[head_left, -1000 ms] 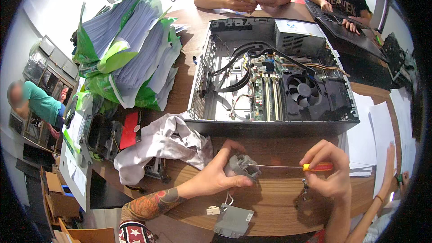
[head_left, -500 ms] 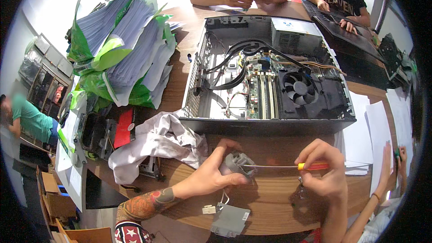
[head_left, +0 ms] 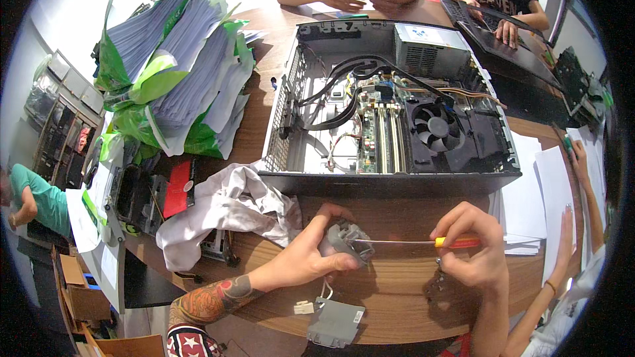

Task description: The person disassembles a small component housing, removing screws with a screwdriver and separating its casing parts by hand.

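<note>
My left hand is closed round a small grey plastic part with a hollow, slotted side facing right. In my right hand is a screwdriver with a yellow and orange handle, held level. Its thin shaft points left, and the tip reaches the grey part's opening; whether it sits on a screw I cannot tell. Below my left hand lies a flat grey piece near the table edge, with white wires and a white connector beside it. An open computer case stands beyond both hands.
Left of my hands lies a crumpled white cloth, with a red box behind it. Tall stacks of paper in green wrapping stand far left. White sheets lie at right, near another person's arm. Two people sit across the table.
My hands, the grey part and the screwdriver stay nearly in place. Across the table, a person's paper and hand have shifted. At right, another person's hand has moved farther up the sheets.
</note>
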Motion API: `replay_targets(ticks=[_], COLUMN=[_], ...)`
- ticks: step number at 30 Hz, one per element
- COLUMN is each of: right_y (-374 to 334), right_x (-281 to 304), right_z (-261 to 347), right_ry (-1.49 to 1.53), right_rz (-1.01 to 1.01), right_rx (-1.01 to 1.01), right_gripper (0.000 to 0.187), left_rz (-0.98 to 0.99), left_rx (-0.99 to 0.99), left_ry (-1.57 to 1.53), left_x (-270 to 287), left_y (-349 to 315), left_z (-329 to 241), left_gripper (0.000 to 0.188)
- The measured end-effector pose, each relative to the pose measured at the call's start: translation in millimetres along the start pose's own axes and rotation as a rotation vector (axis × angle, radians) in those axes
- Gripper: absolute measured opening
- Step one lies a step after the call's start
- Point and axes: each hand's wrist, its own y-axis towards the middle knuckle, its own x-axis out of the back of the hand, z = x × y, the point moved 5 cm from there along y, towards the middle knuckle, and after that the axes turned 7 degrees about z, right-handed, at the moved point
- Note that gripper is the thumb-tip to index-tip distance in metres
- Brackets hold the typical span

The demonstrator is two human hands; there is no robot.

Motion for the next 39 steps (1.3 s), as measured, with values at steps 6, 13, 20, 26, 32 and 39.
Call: replay_targets(ticks=[6,13,20,26,32,39], right_y=[0,2,-1,0,-1,-1], right_x=[2,-1,1,1,1,0], right_z=[0,3,1,2,2,3], right_ry=[-0.003,-0.014,-0.019,-0.034,-0.025,-0.014], right_rz=[-0.004,0.017,0.017,0.028,0.022,0.02], right_rx=[-0.001,-0.011,-0.004,0.006,0.007,-0.018], right_gripper=[0.019,0.02,0.021,0.021,0.021,0.019], left_rz=[0.024,0.04,0.014,0.04,0.051,0.063], left_rx=[-0.055,-0.064,0.044,-0.101,0.08,0.043], left_ry=[0.133,0.101,0.108,0.234,0.067,0.072], left_x=[2,3,-1,-1,-4,0], left_y=[2,-1,-2,-1,-5,-6], left_z=[-2,0,-2,-12,-17,-10], left_gripper=[0.065,0.063,0.079,0.056,0.055,0.057])
